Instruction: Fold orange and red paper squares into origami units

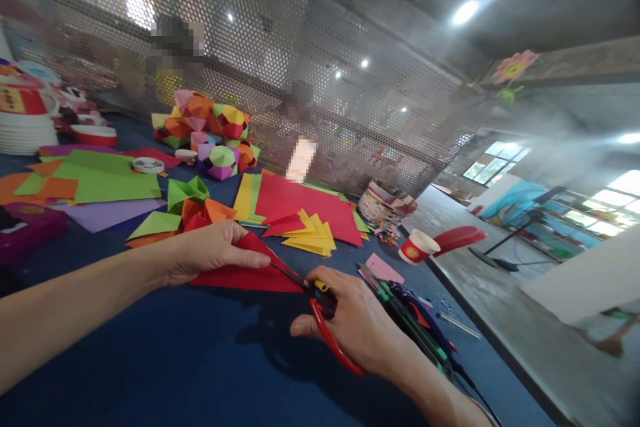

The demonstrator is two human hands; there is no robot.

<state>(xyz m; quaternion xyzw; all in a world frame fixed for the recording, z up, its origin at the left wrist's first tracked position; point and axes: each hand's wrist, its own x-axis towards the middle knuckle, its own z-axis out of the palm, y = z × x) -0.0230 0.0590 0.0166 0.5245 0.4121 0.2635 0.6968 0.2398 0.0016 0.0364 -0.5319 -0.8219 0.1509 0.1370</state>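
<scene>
Red paper point(245, 277) is pinched between the thumb and fingers of my left hand point(220, 253), low over the blue tabletop. In my right hand point(350, 313) is a pair of scissors point(330, 337) with red handles and a yellow piece near the pivot. Their dark blades point left and lie along the upper right edge of the red paper; I cannot tell exactly how far they are closed. Just beyond my left hand sit folded green and orange paper pieces point(187, 193). Small yellow paper triangles point(315, 233) lie past the blades, on a red sheet point(305, 197).
Folded paper balls point(200, 120) are heaped at the back. Green sheets point(115, 177) and a tape roll point(148, 165) lie left. A paper cup point(419, 247), a basket point(385, 203) and a green-and-black cutting tool point(405, 320) are on the right, near the table edge.
</scene>
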